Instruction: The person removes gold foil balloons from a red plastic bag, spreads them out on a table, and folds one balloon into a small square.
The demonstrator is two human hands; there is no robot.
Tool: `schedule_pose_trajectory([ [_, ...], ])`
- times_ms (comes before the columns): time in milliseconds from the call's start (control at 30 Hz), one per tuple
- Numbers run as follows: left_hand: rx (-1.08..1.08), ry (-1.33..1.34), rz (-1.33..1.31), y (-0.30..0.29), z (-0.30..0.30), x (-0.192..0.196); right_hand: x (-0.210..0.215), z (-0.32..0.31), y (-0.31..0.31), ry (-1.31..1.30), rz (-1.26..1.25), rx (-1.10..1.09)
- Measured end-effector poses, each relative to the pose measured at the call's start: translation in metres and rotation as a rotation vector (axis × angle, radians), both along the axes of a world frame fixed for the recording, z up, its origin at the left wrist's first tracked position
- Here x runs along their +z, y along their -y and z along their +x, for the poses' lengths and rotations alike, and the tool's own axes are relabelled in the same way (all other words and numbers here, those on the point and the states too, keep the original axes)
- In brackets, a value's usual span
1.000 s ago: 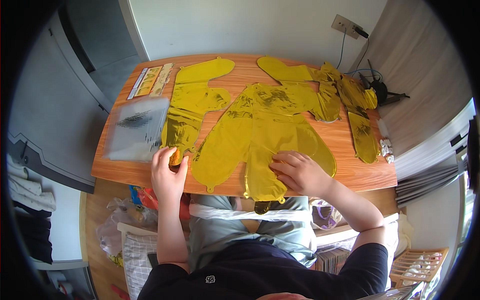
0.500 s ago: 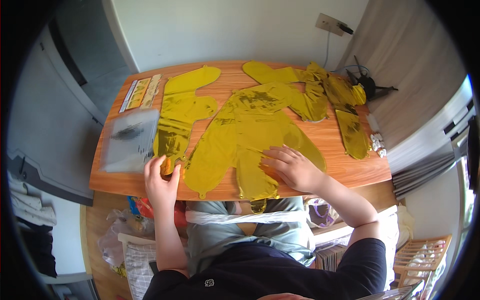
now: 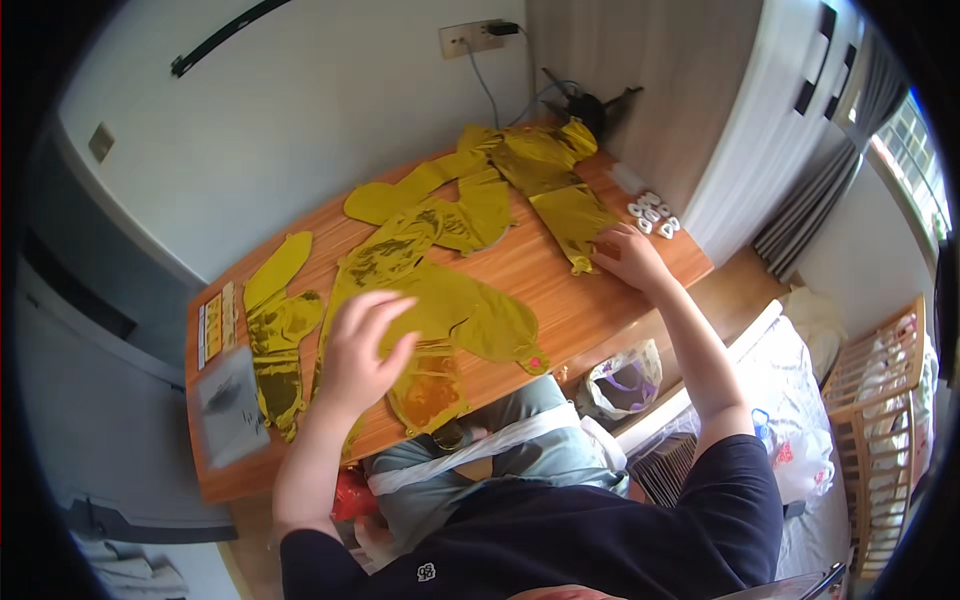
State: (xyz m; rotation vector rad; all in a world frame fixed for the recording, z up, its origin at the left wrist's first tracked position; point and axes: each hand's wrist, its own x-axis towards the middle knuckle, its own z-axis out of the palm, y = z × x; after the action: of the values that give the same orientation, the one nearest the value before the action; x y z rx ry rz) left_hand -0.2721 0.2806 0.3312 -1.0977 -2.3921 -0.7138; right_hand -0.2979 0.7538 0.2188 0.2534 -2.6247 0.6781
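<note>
Left hand point(image 3: 362, 355) hovers, grip spread, over gold foil point(image 3: 480, 310); right hand point(image 3: 632, 257) touches a gold strip point(image 3: 565, 217), its grip I cannot tell.

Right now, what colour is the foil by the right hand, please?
The foil is shiny yellow-gold, clearest in the head view.
</note>
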Motion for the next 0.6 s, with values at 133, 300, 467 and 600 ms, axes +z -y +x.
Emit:
schedule_pose_trajectory([
  [133, -0.366, -0.036, -0.193, -0.127, -0.056, -0.004, -0.008, -0.005, -0.005, -0.003, -0.051, -0.046],
  [300, -0.336, 0.037, -0.376, -0.232, -0.117, -0.06, -0.01, -0.019, -0.009, 0.016, -0.107, -0.084],
  [467, -0.236, -0.176, -0.028, -0.27, -0.151, -0.099, -0.013, -0.023, -0.002, -0.046, -0.242, -0.194],
  [600, -0.215, 0.04, -0.113, -0.282, -0.165, -0.097, -0.01, -0.016, -0.003, -0.1, -0.312, -0.215],
])
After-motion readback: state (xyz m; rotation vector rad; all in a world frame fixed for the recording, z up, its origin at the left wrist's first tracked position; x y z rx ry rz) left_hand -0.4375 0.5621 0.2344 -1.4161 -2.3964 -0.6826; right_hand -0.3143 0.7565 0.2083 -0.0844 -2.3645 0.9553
